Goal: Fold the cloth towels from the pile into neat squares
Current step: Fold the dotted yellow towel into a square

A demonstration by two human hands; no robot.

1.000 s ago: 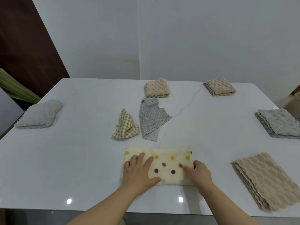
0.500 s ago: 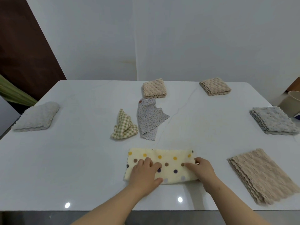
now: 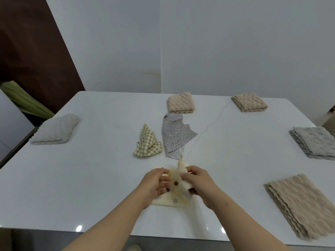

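A cream towel with coloured dots (image 3: 175, 193) lies near the front edge of the white table (image 3: 90, 187). My right hand (image 3: 201, 183) grips its right end and has lifted it over toward the left, one corner sticking up. My left hand (image 3: 154, 183) rests flat on the towel's left part, fingers straight. Behind it lie two unfolded cloths: a green checked one (image 3: 147, 146) and a grey dotted one (image 3: 175, 135).
Folded towels sit around the table: two beige ones at the back (image 3: 181, 102) (image 3: 249, 102), a grey one at the left (image 3: 55, 129), a grey stack at the right (image 3: 314, 143) and a beige stack at the front right (image 3: 302, 205).
My right hand has taken hold of the towel's right end and swung it up and leftward over the middle. The left hand has stayed pressing the left part.
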